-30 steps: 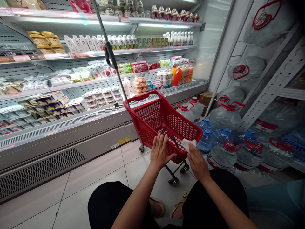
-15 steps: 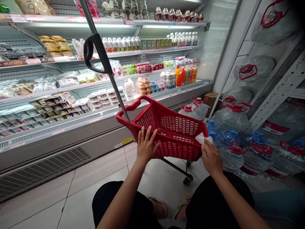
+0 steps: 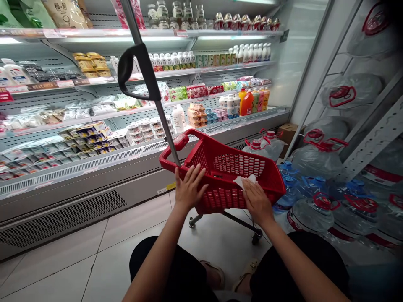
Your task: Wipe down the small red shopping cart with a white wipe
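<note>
In front of me stands a red plastic shopping basket cart (image 3: 217, 197) with slotted walls and dark metal legs on casters. My left hand (image 3: 189, 186) lies on its near rim toward the handle end, fingers spread. On the same rim, farther right, my right hand (image 3: 256, 199) presses a crumpled white tissue (image 3: 244, 180) against the edge. Part of the tissue is hidden under the fingers. A grey pole with a black loop handle (image 3: 140, 71) rises at the cart's left end. The visible inside of the basket shows only red plastic.
Beyond the cart runs an open refrigerated display case (image 3: 147, 165) with several shelves of yogurt, bottles and packs. Large water jugs (image 3: 311, 214) with red and blue caps crowd the right side. A cardboard box (image 3: 288, 132) sits behind them. The floor is pale tile (image 3: 126, 247).
My right hand has slid left along the near rim with the tissue, from the far right corner toward the middle. My left hand stays on the rim. The view has shifted slightly.
</note>
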Demonstrator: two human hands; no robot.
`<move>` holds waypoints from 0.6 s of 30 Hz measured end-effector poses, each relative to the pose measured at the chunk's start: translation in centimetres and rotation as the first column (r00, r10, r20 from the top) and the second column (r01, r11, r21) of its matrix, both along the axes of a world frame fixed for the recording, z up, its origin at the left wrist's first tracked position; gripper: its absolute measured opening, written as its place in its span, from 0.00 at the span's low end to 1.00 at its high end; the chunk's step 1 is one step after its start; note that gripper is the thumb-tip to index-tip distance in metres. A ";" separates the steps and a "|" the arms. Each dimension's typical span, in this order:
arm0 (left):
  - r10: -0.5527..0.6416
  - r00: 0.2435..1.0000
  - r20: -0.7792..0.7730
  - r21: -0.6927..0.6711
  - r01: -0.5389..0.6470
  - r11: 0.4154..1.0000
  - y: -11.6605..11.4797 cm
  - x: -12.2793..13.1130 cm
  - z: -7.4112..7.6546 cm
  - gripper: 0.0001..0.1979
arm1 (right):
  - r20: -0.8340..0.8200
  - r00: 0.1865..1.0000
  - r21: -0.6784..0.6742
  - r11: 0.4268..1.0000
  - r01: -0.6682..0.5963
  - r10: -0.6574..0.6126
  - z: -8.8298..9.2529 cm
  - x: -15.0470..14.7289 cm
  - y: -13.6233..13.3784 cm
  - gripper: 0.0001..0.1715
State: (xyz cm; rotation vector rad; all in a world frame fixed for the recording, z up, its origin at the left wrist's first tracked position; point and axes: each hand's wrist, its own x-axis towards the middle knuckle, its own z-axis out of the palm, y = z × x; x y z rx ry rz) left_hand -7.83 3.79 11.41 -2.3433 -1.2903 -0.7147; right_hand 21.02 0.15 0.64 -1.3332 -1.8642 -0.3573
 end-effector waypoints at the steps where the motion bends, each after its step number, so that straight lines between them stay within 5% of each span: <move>1: 0.002 1.000 0.005 0.004 -0.002 1.000 0.4 -0.6 0.7 0.30 | -0.019 1.000 -0.001 1.000 0.025 -0.025 -0.5 1.2 -0.1 0.34; 5: -0.047 0.999 -0.021 -0.028 0.046 0.999 1.6 -0.9 2.7 0.27 | -0.113 0.986 -0.043 0.992 0.118 -0.122 -1.5 4.3 0.3 0.32; 8: -0.051 0.998 -0.028 -0.045 0.049 0.998 1.5 0.1 3.0 0.25 | -0.141 0.978 -0.052 0.988 0.146 -0.152 -1.2 3.2 1.2 0.32; 18: -0.059 0.997 -0.043 -0.032 0.057 0.998 -0.9 1.3 4.1 0.26 | -0.135 0.967 -0.017 0.976 -0.218 0.214 7.0 -14.2 5.5 0.29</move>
